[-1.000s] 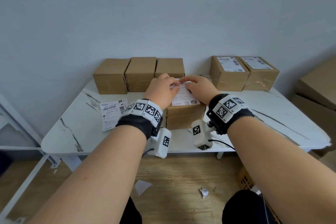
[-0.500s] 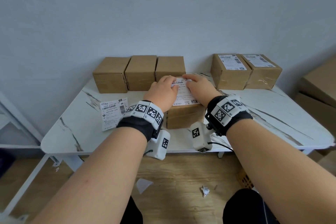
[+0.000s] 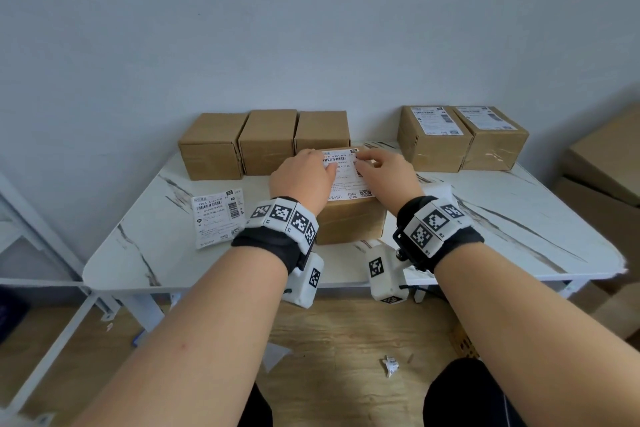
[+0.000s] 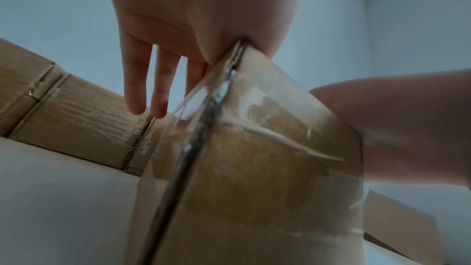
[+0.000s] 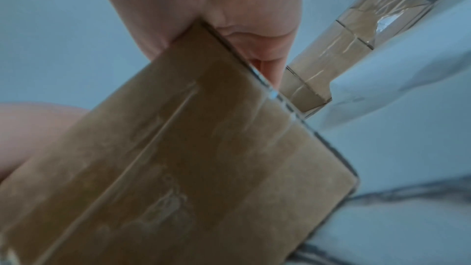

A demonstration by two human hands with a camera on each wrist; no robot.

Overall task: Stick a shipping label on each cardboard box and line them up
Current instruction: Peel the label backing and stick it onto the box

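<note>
A cardboard box (image 3: 349,222) stands in the middle of the white marble table (image 3: 502,229), with a white shipping label (image 3: 346,180) lying on its top. My left hand (image 3: 304,177) lies flat on the label's left side, fingers straight. My right hand (image 3: 384,172) presses the label's right part, fingertips near its far corner. Seen from the left wrist, the same box (image 4: 254,168) fills the frame under my left hand (image 4: 178,47); the right wrist view shows the box (image 5: 191,168) under my right hand (image 5: 216,17). Both hands hide much of the label.
Three unlabelled boxes (image 3: 266,142) stand side by side at the back left. Two labelled boxes (image 3: 460,139) stand at the back right. A loose label (image 3: 218,217) lies on the table's left part. Larger cartons (image 3: 606,166) are stacked past the right edge. Paper scraps (image 3: 389,362) lie on the floor.
Both hands have spread apart from the label's far end and flattened onto it, the left sliding left, the right staying on the right part. The box has not moved.
</note>
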